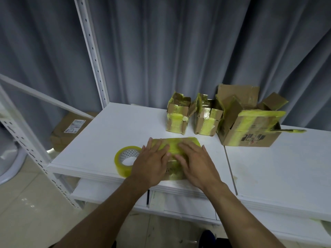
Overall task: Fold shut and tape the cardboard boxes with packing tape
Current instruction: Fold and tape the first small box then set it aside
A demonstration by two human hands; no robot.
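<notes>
White tabletop (100,138): both hands, left hand (152,162) and right hand (195,163), spread flat, press tape onto the closed box (174,143) beside the tape roll (125,162); likely next, an open box (250,126) behind.

Two bare forearms (100,217), bare left hand (150,165), bare right hand (197,163), short fingernails

A single wide-angle camera on the person's head looks forward and down at the white table (268,167) from its front edge, close above it. The left hand (152,163) and right hand (197,163) reach over that edge; a grey curtain (179,51) fills the view behind the table.
</notes>
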